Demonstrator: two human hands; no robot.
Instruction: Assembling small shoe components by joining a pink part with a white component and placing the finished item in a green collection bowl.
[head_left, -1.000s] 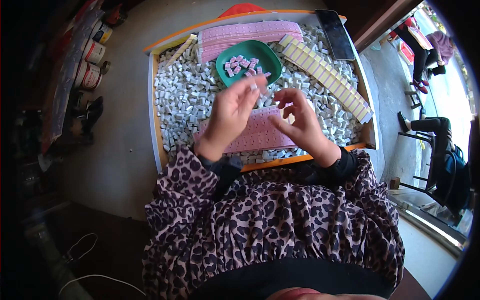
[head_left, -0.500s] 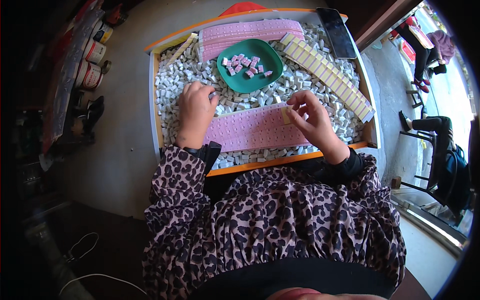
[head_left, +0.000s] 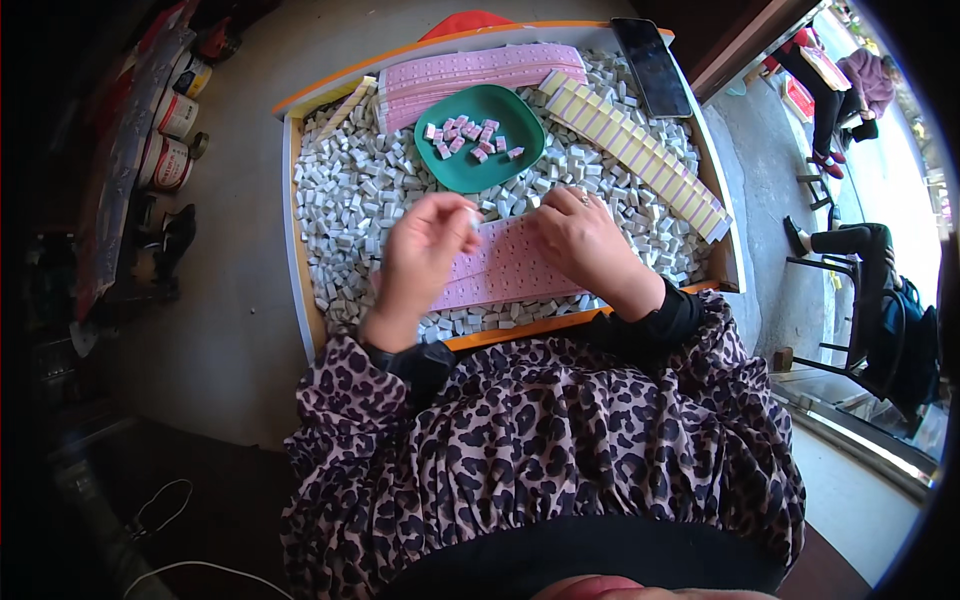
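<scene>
My left hand is raised over the left end of a pink printed sticker sheet, pinching a small whitish block between thumb and fingertips. My right hand is bent down over the sheet's right part, its fingers curled together. What those fingers hold, if anything, is hidden beneath them. The sheet lies on a deep layer of loose grey-white blocks in a shallow wooden box. Beyond my hands, a green plate carries several blocks with pink faces.
More pink sheets lie at the box's far side. A strip of pale yellow stickers slants along the right, with a dark phone on the far right corner. Cans stand at left; people sit outside at right.
My left hand has lifted off the loose blocks and moved right with one block. My right hand has shifted left and turned down; the yellow piece seen by its fingers is now hidden.
</scene>
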